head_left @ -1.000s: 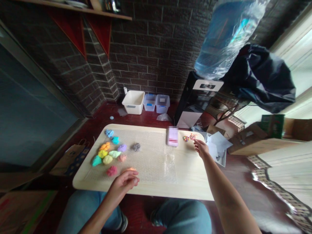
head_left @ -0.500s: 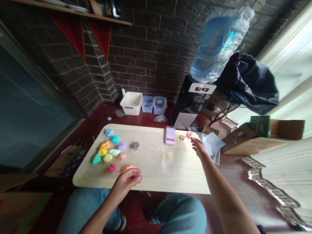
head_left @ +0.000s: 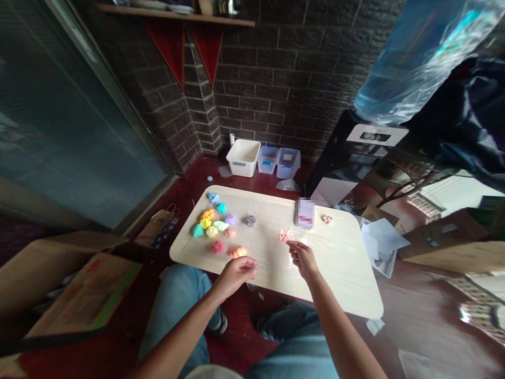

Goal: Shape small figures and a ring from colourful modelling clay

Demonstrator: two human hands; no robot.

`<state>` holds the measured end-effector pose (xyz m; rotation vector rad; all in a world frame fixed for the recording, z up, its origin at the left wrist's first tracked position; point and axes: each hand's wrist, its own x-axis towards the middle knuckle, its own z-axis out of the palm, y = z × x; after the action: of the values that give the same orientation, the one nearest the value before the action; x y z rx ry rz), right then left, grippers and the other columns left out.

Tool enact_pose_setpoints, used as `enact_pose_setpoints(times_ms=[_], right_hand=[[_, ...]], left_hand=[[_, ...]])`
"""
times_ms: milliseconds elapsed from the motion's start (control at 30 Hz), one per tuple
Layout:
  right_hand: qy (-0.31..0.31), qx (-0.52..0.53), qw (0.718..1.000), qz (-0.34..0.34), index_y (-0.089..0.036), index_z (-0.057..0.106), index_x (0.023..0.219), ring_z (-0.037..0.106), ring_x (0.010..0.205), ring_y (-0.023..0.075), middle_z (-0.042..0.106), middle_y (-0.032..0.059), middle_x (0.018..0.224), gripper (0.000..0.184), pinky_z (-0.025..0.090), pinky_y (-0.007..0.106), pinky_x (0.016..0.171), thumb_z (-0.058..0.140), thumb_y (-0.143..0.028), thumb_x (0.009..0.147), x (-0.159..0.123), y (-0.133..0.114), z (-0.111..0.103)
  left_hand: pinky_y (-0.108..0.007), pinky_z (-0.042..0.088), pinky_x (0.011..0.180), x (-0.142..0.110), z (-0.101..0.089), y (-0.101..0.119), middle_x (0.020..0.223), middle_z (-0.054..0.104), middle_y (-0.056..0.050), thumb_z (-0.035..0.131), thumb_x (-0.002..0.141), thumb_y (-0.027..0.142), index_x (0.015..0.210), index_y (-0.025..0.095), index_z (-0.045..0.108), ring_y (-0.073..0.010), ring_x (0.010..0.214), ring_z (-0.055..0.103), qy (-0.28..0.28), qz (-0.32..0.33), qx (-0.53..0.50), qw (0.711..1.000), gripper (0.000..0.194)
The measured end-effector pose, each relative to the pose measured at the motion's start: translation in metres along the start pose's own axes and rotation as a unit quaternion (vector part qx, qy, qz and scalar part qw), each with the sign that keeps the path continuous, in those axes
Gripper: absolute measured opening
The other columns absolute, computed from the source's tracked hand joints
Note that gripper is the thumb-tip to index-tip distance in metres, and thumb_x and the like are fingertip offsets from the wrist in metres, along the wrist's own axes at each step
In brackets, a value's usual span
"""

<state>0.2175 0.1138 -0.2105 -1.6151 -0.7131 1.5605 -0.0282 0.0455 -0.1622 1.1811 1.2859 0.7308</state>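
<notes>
My right hand (head_left: 303, 258) pinches a small pink clay animal face (head_left: 283, 236) with two pointed ears, holding it over the middle of the table (head_left: 339, 273). My left hand (head_left: 238, 271) is by the front edge, fingers curled against the thumb; whatever they may hold is hidden. Just beyond it lies an orange clay lump (head_left: 239, 252). Several more soft lumps are grouped at the left, among them a red lump (head_left: 216, 246), a purple lump (head_left: 230, 219) and a blue lump (head_left: 213, 197). A grey lump (head_left: 250, 220) sits apart.
A pinkish-white pack (head_left: 305, 213), partly blurred, lies at the far edge beside a cluster of small coloured balls (head_left: 327, 219). Bubble wrap covers much of the tabletop. Behind stand a white bin (head_left: 243, 158), two clear boxes and a water dispenser (head_left: 335, 163). Cardboard boxes flank the table.
My right hand has carried the pink animal face from the table's far right corner, beside the coloured balls, leftward to the middle. My left hand stays near the orange lump. The view has turned left.
</notes>
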Motion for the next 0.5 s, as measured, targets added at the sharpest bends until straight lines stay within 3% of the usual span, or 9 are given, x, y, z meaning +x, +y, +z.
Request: enact_pose_setpoints(times_ms=[100, 200, 333, 400, 500], right_hand=[[-0.015, 0.001, 0.999, 0.032, -0.015, 0.059, 0.116, 0.065, 0.093, 0.0189, 0.063, 0.0074, 0.113, 0.03, 0.056, 0.038, 0.079, 0.059, -0.033, 0.093, -0.015, 0.025, 0.028], [-0.009, 0.0, 0.998, 0.059, -0.016, 0.059, 0.117, 0.065, 0.094, 0.0191, 0.063, 0.0076, 0.114, 0.03, 0.056, 0.038, 0.079, 0.059, -0.033, 0.093, -0.021, 0.038, 0.04], [0.003, -0.007, 0.996, 0.086, -0.016, 0.058, 0.118, 0.064, 0.097, 0.02, 0.062, 0.0081, 0.117, 0.031, 0.056, 0.04, 0.081, 0.059, -0.033, 0.092, -0.023, 0.044, 0.045], [0.008, -0.011, 0.995, 0.097, -0.016, 0.058, 0.12, 0.064, 0.099, 0.0209, 0.061, 0.0085, 0.119, 0.032, 0.055, 0.041, 0.083, 0.059, -0.033, 0.092, -0.023, 0.045, 0.047], [0.014, -0.014, 0.994, 0.11, -0.017, 0.057, 0.121, 0.063, 0.102, 0.0218, 0.061, 0.0088, 0.121, 0.033, 0.055, 0.042, 0.085, 0.059, -0.034, 0.092, -0.021, 0.046, 0.049]], left_hand=[[-0.028, 0.053, 0.066, 0.003, -0.014, -0.012, 0.08, 0.074, -0.006, 0.064, 0.075, 0.033, 0.087, 0.014, 0.07, -0.0185, 0.072, 0.069, 0.009, 0.015, 0.05, 0.999, 0.023], [-0.031, 0.053, 0.076, 0.015, -0.042, -0.025, 0.079, 0.073, -0.006, 0.064, 0.079, 0.028, 0.08, 0.014, 0.07, -0.019, 0.079, 0.069, 0.043, 0.026, 0.124, 0.991, 0.015], [-0.04, 0.053, 0.085, 0.038, -0.073, -0.034, 0.098, 0.069, -0.006, 0.061, 0.089, 0.03, 0.098, 0.013, 0.065, -0.0186, 0.09, 0.065, 0.091, 0.035, 0.238, 0.966, 0.02], [-0.042, 0.053, 0.086, 0.046, -0.075, -0.034, 0.109, 0.066, -0.007, 0.059, 0.09, 0.033, 0.107, 0.014, 0.062, -0.0196, 0.096, 0.064, 0.083, 0.048, 0.293, 0.951, 0.026], [-0.045, 0.051, 0.091, 0.051, -0.064, -0.03, 0.119, 0.062, -0.009, 0.059, 0.09, 0.034, 0.114, 0.016, 0.061, -0.0223, 0.106, 0.061, 0.053, 0.075, 0.369, 0.925, 0.029]])
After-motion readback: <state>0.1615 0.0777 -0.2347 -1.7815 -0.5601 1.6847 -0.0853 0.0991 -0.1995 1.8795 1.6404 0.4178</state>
